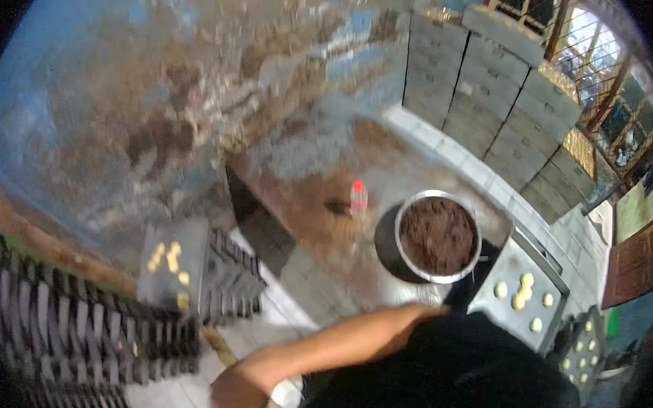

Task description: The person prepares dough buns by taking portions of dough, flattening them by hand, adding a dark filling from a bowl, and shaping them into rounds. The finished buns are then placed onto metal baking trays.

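Observation:
My right arm comes out of a short black sleeve [481,370] and reaches across to the lower left. Its hand, my right hand [244,393], is blurred and partly cut off by the lower edge, with the fingers too smeared to read. A yellow-brown strip [217,345] runs behind that hand over the pale tiles. Nearest to it stand the stacked dark trays [91,324]. Away from the hand, a round metal pot [408,269] filled with a dark brown crumbly mass [438,237] rests on the worn table [325,226]. My left hand is out of view.
A clear bottle with a red cap [358,196] stands left of the pot. Pale dough pieces lie on a metal tray [505,271] at right, another dark tray [593,362] beyond it, and a grey tray [156,242] at left. Grey metal boxes [490,91] are stacked behind the table.

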`<move>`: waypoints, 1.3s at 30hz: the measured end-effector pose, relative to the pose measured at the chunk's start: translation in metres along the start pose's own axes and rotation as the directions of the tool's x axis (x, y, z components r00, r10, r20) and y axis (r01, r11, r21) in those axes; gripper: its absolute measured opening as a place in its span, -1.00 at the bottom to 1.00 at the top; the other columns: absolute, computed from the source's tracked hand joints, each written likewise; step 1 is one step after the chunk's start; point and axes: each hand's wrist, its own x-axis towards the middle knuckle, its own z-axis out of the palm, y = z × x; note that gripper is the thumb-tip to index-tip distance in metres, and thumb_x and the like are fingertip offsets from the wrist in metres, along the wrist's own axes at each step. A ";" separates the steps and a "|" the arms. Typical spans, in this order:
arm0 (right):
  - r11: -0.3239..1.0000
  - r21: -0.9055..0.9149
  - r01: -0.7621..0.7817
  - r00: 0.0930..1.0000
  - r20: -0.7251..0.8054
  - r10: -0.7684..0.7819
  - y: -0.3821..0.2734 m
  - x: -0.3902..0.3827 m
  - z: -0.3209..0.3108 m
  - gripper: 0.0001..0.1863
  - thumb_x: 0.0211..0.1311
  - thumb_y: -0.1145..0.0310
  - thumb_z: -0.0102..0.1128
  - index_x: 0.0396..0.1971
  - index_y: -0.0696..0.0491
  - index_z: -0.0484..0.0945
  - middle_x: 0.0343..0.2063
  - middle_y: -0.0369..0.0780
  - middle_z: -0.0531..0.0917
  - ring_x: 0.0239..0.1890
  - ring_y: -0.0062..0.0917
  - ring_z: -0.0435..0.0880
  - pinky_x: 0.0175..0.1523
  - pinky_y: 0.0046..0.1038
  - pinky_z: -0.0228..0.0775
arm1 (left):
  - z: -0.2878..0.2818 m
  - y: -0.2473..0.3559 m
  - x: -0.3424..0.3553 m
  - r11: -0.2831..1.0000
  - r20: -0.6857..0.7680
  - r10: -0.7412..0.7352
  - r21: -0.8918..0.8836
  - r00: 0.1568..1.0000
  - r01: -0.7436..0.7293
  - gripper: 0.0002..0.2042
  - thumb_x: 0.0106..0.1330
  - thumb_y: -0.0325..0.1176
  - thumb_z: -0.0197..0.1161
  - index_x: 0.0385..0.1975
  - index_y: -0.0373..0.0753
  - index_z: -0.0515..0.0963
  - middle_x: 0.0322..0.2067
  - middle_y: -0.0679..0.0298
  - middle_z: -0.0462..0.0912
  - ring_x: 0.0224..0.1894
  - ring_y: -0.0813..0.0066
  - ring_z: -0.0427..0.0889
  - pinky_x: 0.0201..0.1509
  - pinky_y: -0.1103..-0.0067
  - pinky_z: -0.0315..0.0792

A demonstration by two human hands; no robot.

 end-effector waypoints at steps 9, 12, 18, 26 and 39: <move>0.422 0.073 -0.904 0.161 -0.855 0.493 -0.147 -0.260 -0.044 -0.21 0.10 0.07 0.59 0.31 0.04 0.50 0.13 -0.06 0.58 0.19 -0.08 0.60 0.28 -0.17 0.50 | 0.240 0.052 0.063 0.850 0.858 0.053 -0.307 0.510 0.427 -0.52 0.28 -0.46 0.29 0.21 -0.32 0.40 0.00 0.15 0.59 0.04 0.31 0.63 0.15 0.41 0.56; 0.222 0.283 -0.933 -0.173 -0.894 0.413 -0.199 -0.270 0.022 0.00 -0.02 0.01 0.66 0.43 0.02 0.38 0.24 -0.03 0.49 0.28 -0.03 0.51 0.34 -0.10 0.45 | 0.342 0.072 0.019 0.840 0.998 0.058 -0.055 0.011 0.540 -0.52 0.29 -0.41 0.36 0.21 -0.30 0.42 -0.02 0.21 0.58 0.02 0.43 0.62 0.14 0.51 0.53; -0.010 0.550 -0.835 -0.550 -0.835 0.025 -0.261 -0.274 0.130 -0.12 -0.05 0.11 0.70 0.32 0.05 0.54 0.15 -0.10 0.55 0.19 -0.17 0.55 0.30 -0.16 0.44 | 0.432 0.081 -0.112 0.864 0.854 -0.060 0.304 -0.517 0.402 -0.46 0.31 -0.37 0.31 0.28 -0.29 0.37 0.09 0.22 0.55 0.10 0.50 0.58 0.17 0.54 0.52; 0.297 0.662 -0.689 -0.725 -0.626 -0.287 -0.302 -0.275 0.220 -0.62 0.13 0.43 0.60 -0.02 0.09 0.77 -0.22 -0.18 0.69 -0.17 -0.41 0.75 -0.09 -0.41 0.63 | 0.448 0.074 -0.193 0.847 0.700 -0.134 0.448 -0.702 0.285 -0.46 0.37 -0.19 0.30 0.26 -0.21 0.29 0.04 0.19 0.59 -0.02 0.52 0.63 -0.05 0.62 0.53; 0.052 0.500 -0.865 -0.495 -0.829 -0.262 -0.383 -0.327 0.261 -0.50 0.19 0.34 0.57 0.15 0.05 0.71 -0.15 -0.15 0.67 -0.15 -0.42 0.74 -0.15 -0.40 0.61 | 0.458 0.070 -0.295 0.966 0.881 -0.001 0.122 -0.473 0.227 -0.66 0.41 -0.28 0.22 0.09 -0.30 0.47 -0.24 0.36 0.60 -0.26 0.74 0.50 -0.19 0.74 0.36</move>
